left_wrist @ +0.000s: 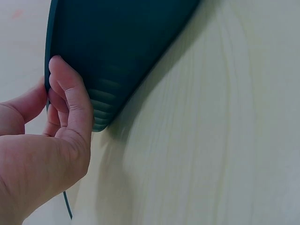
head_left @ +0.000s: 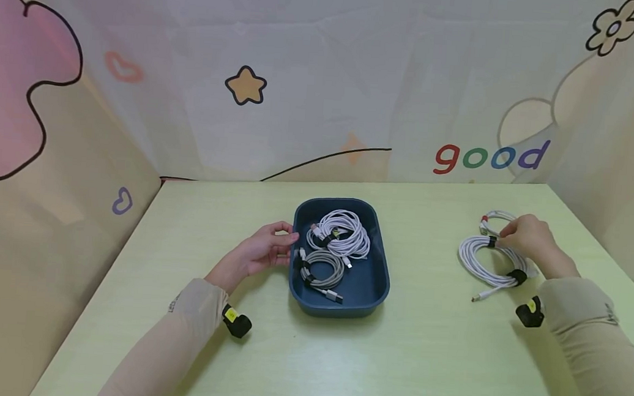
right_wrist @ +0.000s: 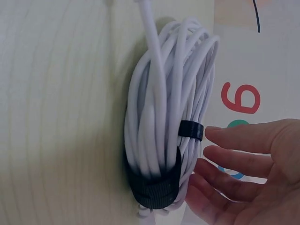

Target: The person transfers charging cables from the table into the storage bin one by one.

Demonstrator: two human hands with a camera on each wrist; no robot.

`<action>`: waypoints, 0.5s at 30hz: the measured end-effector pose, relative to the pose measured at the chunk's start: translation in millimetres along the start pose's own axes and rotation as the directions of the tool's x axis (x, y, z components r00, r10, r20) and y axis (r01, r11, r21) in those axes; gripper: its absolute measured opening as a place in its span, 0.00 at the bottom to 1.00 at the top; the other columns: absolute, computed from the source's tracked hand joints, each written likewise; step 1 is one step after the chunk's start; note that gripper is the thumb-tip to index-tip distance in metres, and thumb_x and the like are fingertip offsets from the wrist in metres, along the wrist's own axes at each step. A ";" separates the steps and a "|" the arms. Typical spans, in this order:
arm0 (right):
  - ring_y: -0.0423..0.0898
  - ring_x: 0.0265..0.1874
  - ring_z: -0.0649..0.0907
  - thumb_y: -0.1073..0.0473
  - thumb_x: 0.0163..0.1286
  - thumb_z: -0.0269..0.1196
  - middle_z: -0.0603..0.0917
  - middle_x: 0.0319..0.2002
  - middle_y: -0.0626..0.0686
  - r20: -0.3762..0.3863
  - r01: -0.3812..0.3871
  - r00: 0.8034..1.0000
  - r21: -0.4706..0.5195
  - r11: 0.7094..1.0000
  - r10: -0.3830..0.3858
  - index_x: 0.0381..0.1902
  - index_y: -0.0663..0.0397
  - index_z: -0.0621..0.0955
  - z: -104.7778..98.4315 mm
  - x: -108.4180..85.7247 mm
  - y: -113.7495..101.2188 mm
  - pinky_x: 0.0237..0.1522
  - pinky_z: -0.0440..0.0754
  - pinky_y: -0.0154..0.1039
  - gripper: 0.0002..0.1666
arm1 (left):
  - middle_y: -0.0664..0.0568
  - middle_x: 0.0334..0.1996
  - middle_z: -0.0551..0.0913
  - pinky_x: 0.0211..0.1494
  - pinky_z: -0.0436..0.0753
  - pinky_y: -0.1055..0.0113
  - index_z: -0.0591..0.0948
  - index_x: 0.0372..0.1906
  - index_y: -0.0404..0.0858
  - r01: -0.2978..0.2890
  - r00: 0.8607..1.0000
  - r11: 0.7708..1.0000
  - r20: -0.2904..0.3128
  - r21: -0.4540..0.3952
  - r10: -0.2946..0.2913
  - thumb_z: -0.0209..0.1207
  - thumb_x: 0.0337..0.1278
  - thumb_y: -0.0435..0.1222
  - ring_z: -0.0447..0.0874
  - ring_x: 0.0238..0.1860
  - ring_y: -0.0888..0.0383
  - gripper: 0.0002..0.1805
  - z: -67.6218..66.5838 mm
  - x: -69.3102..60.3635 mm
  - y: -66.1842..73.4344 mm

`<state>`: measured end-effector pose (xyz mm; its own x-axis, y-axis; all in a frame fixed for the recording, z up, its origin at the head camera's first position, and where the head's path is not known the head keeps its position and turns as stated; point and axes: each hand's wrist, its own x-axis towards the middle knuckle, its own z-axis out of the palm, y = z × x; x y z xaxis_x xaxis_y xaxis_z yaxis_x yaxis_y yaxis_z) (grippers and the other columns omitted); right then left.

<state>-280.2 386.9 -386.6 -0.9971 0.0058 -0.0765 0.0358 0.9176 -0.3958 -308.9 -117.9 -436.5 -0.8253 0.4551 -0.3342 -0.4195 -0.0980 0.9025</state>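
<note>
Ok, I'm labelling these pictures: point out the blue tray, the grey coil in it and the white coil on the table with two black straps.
Blue tray (head_left: 363, 286): head view, bare floor inside.
Grey coil (head_left: 337, 272): head view, right side of its ring.
White coil (right_wrist: 161, 112): right wrist view, its bundled strands.

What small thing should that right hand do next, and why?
Probably the right-hand grip should close on the nearer white coil: the right wrist view shows it at that coil's edge, apparently not curled round it. The left-hand grip already holds the rim of the blue tray, where other coiled cables lie.
</note>
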 end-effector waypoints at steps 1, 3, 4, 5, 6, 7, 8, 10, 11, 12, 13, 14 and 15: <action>0.74 0.47 0.75 0.61 0.58 0.64 0.80 0.44 0.75 0.002 -0.001 1.000 0.000 1.000 0.001 0.42 0.75 0.80 0.6 0.3 0.9 0.50 0.70 0.65 0.20 | 0.55 0.25 0.79 0.31 0.82 0.68 0.70 0.38 0.44 0.003 1.000 1.000 0.001 -0.002 -0.003 0.53 0.68 0.32 0.77 0.23 0.62 0.05 0.0 0.0 -0.5; 0.74 0.46 0.75 0.61 0.57 0.65 0.80 0.43 0.75 0.005 -0.004 1.000 -0.002 1.000 0.004 0.41 0.75 0.80 1.7 0.7 2.6 0.49 0.71 0.65 0.20 | 0.55 0.26 0.79 0.31 0.82 0.68 0.70 0.38 0.44 0.006 1.000 1.000 0.001 -0.004 -0.006 0.53 0.68 0.32 0.77 0.23 0.61 0.05 0.0 -0.1 -1.2; 0.74 0.46 0.75 0.62 0.56 0.65 0.80 0.43 0.74 0.008 -0.006 1.000 -0.003 1.000 0.006 0.41 0.75 0.80 2.2 0.9 3.4 0.48 0.71 0.64 0.20 | 0.55 0.26 0.79 0.31 0.82 0.68 0.70 0.39 0.44 0.008 1.000 1.000 0.001 -0.004 -0.008 0.53 0.68 0.32 0.77 0.23 0.61 0.04 -0.1 -0.1 -1.6; 0.73 0.45 0.76 0.62 0.56 0.65 0.81 0.42 0.74 0.011 -0.008 1.000 -0.004 1.000 0.008 0.40 0.75 0.80 2.8 1.0 4.2 0.48 0.72 0.64 0.20 | 0.54 0.26 0.79 0.31 0.82 0.68 0.70 0.39 0.44 0.009 1.000 1.000 0.003 -0.002 -0.009 0.53 0.68 0.32 0.77 0.23 0.61 0.04 -0.2 -0.3 -1.8; 0.73 0.45 0.76 0.62 0.56 0.65 0.81 0.42 0.74 0.015 -0.012 1.000 -0.005 1.000 0.012 0.40 0.75 0.80 3.4 1.0 4.9 0.48 0.72 0.63 0.20 | 0.54 0.27 0.79 0.31 0.82 0.68 0.70 0.39 0.44 0.011 1.000 1.000 0.001 -0.001 -0.011 0.54 0.68 0.33 0.77 0.23 0.61 0.04 -0.2 -0.2 -1.9; 0.73 0.44 0.76 0.62 0.55 0.65 0.81 0.42 0.74 0.019 -0.015 1.000 -0.007 1.000 0.015 0.40 0.75 0.80 4.0 1.0 5.5 0.47 0.72 0.63 0.20 | 0.54 0.27 0.79 0.31 0.82 0.68 0.70 0.39 0.45 0.012 1.000 1.000 0.002 0.002 -0.012 0.54 0.68 0.33 0.77 0.23 0.61 0.04 0.0 -0.3 -2.0; 0.73 0.44 0.76 0.62 0.55 0.65 0.81 0.41 0.74 0.023 -0.018 1.000 -0.011 1.000 0.018 0.40 0.76 0.80 4.5 0.8 6.0 0.47 0.73 0.63 0.20 | 0.54 0.27 0.79 0.31 0.82 0.68 0.70 0.39 0.45 0.012 1.000 1.000 0.002 0.005 -0.012 0.54 0.68 0.33 0.77 0.23 0.61 0.04 0.0 -0.4 -2.1; 0.72 0.43 0.76 0.62 0.55 0.65 0.80 0.41 0.74 0.031 -0.023 0.999 -0.014 1.000 0.023 0.40 0.76 0.80 5.6 0.8 7.1 0.47 0.73 0.63 0.20 | 0.55 0.27 0.78 0.31 0.82 0.68 0.70 0.39 0.45 0.012 1.000 1.000 0.000 0.008 -0.012 0.54 0.68 0.33 0.77 0.23 0.61 0.04 0.0 -0.2 -2.1; 0.72 0.43 0.76 0.62 0.54 0.65 0.80 0.40 0.74 0.033 -0.025 0.999 -0.016 1.000 0.026 0.40 0.77 0.79 6.1 0.9 7.7 0.46 0.73 0.62 0.20 | 0.55 0.26 0.78 0.31 0.82 0.68 0.70 0.39 0.44 0.011 1.000 1.000 -0.001 0.009 -0.011 0.54 0.68 0.33 0.76 0.23 0.61 0.04 0.2 -0.3 -1.9; 0.72 0.42 0.76 0.62 0.54 0.66 0.80 0.40 0.74 0.035 -0.027 0.999 -0.019 0.999 0.028 0.39 0.77 0.79 6.4 1.1 8.4 0.45 0.73 0.62 0.21 | 0.54 0.26 0.78 0.31 0.82 0.68 0.70 0.39 0.44 0.010 1.000 1.000 -0.004 0.009 -0.010 0.54 0.68 0.33 0.76 0.23 0.61 0.05 0.4 -0.2 -1.8; 0.71 0.42 0.77 0.62 0.54 0.66 0.80 0.40 0.74 0.035 -0.027 0.999 -0.023 0.999 0.027 0.39 0.77 0.79 7.0 1.4 9.3 0.44 0.74 0.61 0.21 | 0.54 0.26 0.78 0.30 0.82 0.68 0.70 0.39 0.44 0.009 1.000 1.000 -0.003 0.009 -0.009 0.54 0.68 0.33 0.76 0.23 0.61 0.05 0.4 -0.4 -1.7; 0.70 0.41 0.77 0.61 0.53 0.67 0.81 0.40 0.73 0.037 -0.026 0.999 -0.025 0.999 0.027 0.39 0.77 0.79 7.5 1.6 10.0 0.44 0.74 0.60 0.21 | 0.54 0.26 0.78 0.30 0.82 0.68 0.70 0.39 0.44 0.007 1.000 1.000 -0.004 0.007 -0.007 0.54 0.68 0.33 0.76 0.23 0.61 0.05 0.5 -0.6 -1.5; 0.69 0.41 0.77 0.61 0.53 0.67 0.81 0.39 0.73 0.040 -0.027 0.999 -0.027 0.999 0.029 0.39 0.77 0.79 8.0 1.9 11.0 0.43 0.74 0.59 0.22 | 0.54 0.26 0.78 0.30 0.82 0.68 0.70 0.39 0.44 0.007 1.000 1.000 -0.006 0.004 -0.007 0.54 0.68 0.33 0.76 0.23 0.61 0.05 0.5 -0.8 -1.5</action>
<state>-281.2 393.8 -398.5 -0.9921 0.0160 -0.1246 0.0613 0.9276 -0.3685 -307.5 -117.7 -437.5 -0.8244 0.4509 -0.3421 -0.4239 -0.0914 0.9011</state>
